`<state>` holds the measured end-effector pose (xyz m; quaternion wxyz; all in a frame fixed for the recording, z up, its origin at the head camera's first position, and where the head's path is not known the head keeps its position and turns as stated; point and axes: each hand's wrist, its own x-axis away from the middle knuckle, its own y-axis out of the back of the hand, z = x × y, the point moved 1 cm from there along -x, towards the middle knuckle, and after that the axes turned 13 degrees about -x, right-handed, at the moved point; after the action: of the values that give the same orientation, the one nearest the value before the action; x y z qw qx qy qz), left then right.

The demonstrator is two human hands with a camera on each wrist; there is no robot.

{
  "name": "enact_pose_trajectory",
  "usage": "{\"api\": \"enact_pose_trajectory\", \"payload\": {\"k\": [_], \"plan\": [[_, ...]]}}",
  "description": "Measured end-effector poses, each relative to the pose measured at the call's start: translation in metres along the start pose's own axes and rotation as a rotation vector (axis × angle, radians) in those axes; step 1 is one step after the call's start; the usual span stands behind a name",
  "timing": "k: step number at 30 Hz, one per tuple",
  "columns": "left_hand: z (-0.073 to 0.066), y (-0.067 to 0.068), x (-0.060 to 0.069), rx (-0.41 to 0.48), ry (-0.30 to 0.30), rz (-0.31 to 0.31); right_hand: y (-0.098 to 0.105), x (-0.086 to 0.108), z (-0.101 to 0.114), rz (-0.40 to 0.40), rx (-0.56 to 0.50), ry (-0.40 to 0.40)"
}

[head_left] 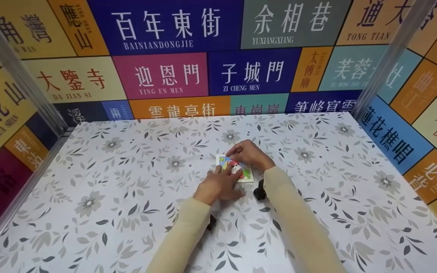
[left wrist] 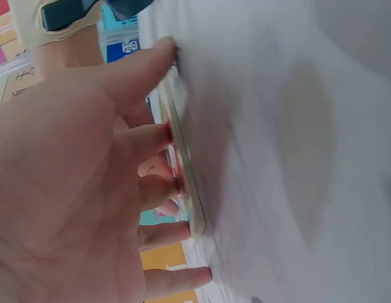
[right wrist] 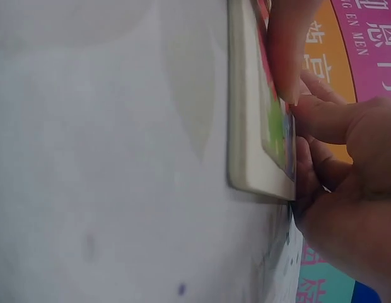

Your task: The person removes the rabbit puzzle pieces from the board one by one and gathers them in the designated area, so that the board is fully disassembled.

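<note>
A small square picture board point(head_left: 246, 176) with a pale border and a bright cartoon print lies flat on the flowered tablecloth. My left hand point(head_left: 218, 184) lies over its near left part, the fingers spread and nearly straight; several fingertips press on the print in the left wrist view. My right hand point(head_left: 252, 153) is at the far edge, fingers bent and their tips close together at the board. In the right wrist view its curled fingers meet the board's edge, beside a left-hand finger on the print. Their exact contact is partly hidden.
The tablecloth point(head_left: 127, 182) is white with grey leaves and flowers. Behind it stands a wall of coloured panels point(head_left: 176, 26) with large characters, with metal posts point(head_left: 387, 57) at the corners. A dark device point(head_left: 259, 190) sits under the right wrist.
</note>
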<state>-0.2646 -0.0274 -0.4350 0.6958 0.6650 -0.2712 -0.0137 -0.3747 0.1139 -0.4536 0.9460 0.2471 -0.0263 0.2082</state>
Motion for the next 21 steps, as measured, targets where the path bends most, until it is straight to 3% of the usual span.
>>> {"api": "enact_pose_trajectory", "payload": {"k": [14,21], "plan": [[0.0019,-0.0013,0.0015,0.038,-0.016,0.017,-0.0021,-0.0014,-0.0019,-0.008,-0.02,-0.038],[0.0001,-0.0002,-0.0015,0.019,-0.008,0.036,0.0003,0.0001,-0.0017,0.018,0.007,0.007]]}}
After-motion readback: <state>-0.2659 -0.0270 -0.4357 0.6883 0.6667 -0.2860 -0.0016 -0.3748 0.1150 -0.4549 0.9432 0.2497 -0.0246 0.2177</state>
